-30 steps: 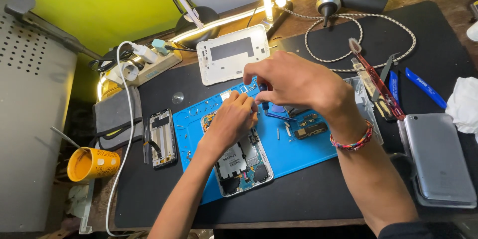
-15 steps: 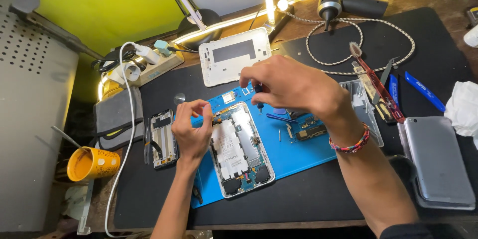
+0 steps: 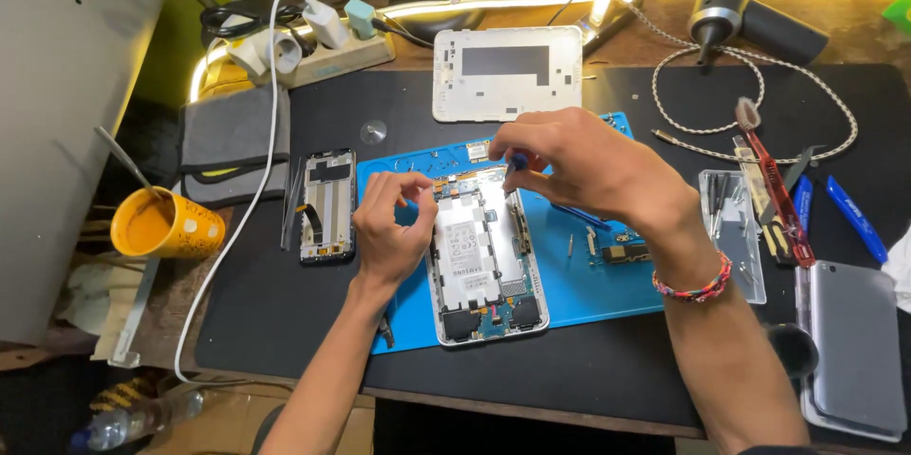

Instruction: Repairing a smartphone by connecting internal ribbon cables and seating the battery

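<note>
An opened tablet (image 3: pixel 484 256) with its back off lies on a blue repair mat (image 3: pixel 588 284), battery and boards exposed. My left hand (image 3: pixel 389 227) rests at the tablet's left edge, thumb and finger pinched near its top-left corner. My right hand (image 3: pixel 579 166) hovers over the tablet's top edge, fingers closed on a small blue-handled screwdriver (image 3: pixel 518 163) pointing down at the frame. A beaded bracelet (image 3: pixel 693 286) circles my right wrist. A small circuit board (image 3: pixel 622 251) lies on the mat to the right.
A white tablet back cover (image 3: pixel 508 71) lies at the back. A stripped phone frame (image 3: pixel 327 204) lies left of the mat. An orange cup (image 3: pixel 166 224), power strip (image 3: pixel 323 56), hot air tool (image 3: pixel 750 14), red and blue hand tools (image 3: pixel 788 208) and a grey phone (image 3: pixel 854 346) surround the black mat.
The view has come closer. My left hand moved from on top of the tablet to its left edge, uncovering it. My right hand stayed over the tablet's top edge.
</note>
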